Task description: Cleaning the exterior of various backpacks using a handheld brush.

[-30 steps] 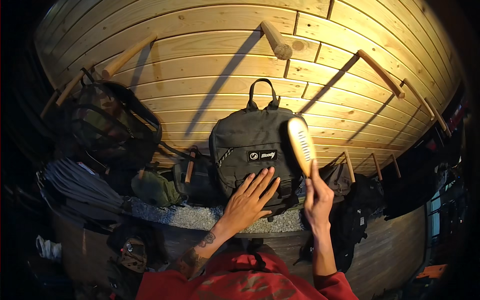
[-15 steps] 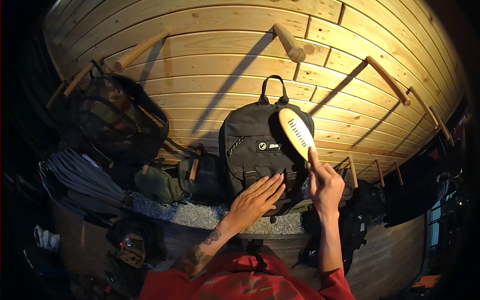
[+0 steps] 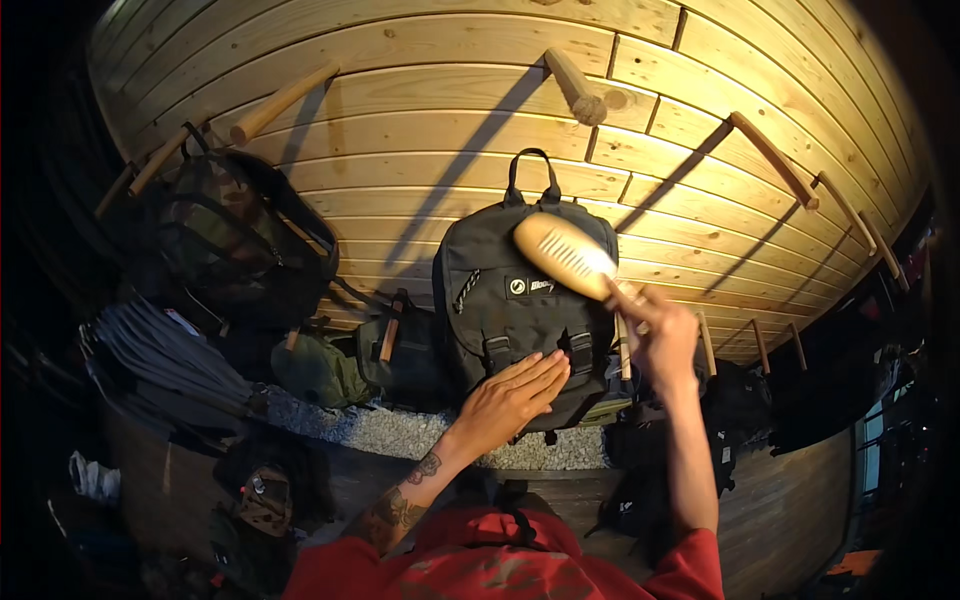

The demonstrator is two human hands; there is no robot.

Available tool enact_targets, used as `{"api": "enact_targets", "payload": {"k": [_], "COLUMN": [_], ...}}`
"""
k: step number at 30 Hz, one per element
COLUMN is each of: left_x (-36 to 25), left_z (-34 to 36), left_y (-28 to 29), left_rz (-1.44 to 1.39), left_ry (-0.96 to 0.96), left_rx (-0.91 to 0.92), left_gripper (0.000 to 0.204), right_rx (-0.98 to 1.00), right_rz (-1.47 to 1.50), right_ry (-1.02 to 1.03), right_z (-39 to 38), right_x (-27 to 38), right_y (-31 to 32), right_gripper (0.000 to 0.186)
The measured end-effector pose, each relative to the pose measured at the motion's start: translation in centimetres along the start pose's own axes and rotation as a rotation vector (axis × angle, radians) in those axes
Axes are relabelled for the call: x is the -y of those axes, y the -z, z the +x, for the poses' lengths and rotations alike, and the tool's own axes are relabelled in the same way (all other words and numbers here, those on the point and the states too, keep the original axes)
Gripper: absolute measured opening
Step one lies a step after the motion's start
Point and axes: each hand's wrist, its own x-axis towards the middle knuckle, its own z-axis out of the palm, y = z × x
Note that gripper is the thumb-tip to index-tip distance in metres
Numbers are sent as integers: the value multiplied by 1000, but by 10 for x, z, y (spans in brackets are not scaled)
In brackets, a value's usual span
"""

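Note:
A black backpack point(image 3: 470, 320) with a top loop handle, front patch and buckled straps hangs upright in the middle, against the wooden wall. My left hand point(image 3: 505, 400) lies open on its lower front by the straps, fingers stretched out and close together. In my right hand point(image 3: 655, 340) I grip a wooden brush point(image 3: 560, 255) with slots in its back, held diagonally over the bag's upper front. The bristle side is hidden.
Wooden pegs point(image 3: 580, 90) stick out of the plank wall point(image 3: 420, 100). A camouflage backpack point(image 3: 220, 220) hangs at left, above grey coiled material point(image 3: 170, 360). Dark bags point(image 3: 740, 400) are at right. A gravel strip point(image 3: 370, 430) runs below, above a wooden floor point(image 3: 770, 500).
The brush has swung leftward across the bag's top, tilting further toward horizontal, with my right hand shifting right. My left hand has moved slightly right since the earliest frame.

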Motion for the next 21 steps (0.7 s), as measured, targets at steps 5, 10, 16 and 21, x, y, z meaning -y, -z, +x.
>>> {"api": "enact_targets", "payload": {"k": [5,10,16,21], "left_x": [8,8,8,14], "left_z": [-10,-8,-7,-9], "left_y": [0,2,4,-1], "left_rz": [-44,-34,-54,-16], "left_ry": [6,-90,-98,-119], "left_rx": [45,71,99,149], "left_gripper": [59,56,54,55], "right_rx": [357,122,108,258], "right_rz": [-169,73,-100,-128], "right_ry": [400,228,277,657], "right_z": [12,25,41,31], "right_x": [5,-37,-23,-18], "right_y": [26,15,18,-1], "right_gripper": [55,58,63,61]}}
